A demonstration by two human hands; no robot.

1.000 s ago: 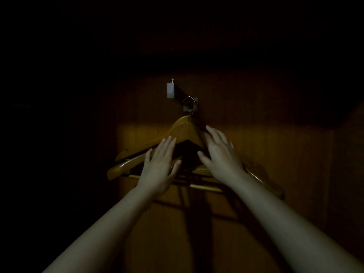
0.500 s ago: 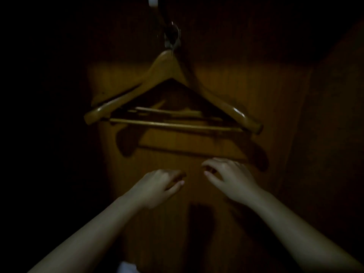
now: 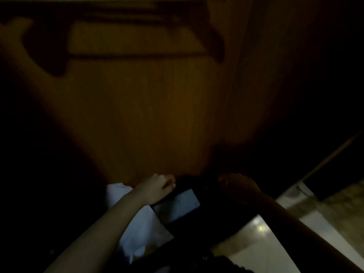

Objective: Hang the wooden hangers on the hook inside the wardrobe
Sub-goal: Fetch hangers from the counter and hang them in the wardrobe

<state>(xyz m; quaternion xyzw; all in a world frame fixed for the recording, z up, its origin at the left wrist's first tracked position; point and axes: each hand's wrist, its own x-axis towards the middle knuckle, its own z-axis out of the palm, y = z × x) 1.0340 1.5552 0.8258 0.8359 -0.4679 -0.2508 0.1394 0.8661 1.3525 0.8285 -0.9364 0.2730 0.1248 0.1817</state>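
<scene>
The view points down into the dim wardrobe. Only the blurred lower bars of the wooden hangers (image 3: 118, 8) show at the top edge, and their shadow (image 3: 137, 55) falls on the wooden back wall (image 3: 147, 115). The hook is out of frame. My left hand (image 3: 157, 189) hangs low near the wardrobe bottom, fingers curled with nothing seen in it. My right hand (image 3: 238, 188) is level with it, very dark, above a black shape; whether it holds anything is unclear.
White cloth (image 3: 137, 229) and a pale folded piece (image 3: 177, 201) lie under my left forearm among dark items. The wardrobe's right side is black. A pale rail (image 3: 325, 160) and light floor (image 3: 256, 253) show at bottom right.
Both hands left the hung hangers and dropped from the hook to the wardrobe bottom. The view tilted down, so the hangers slid up to the top edge.
</scene>
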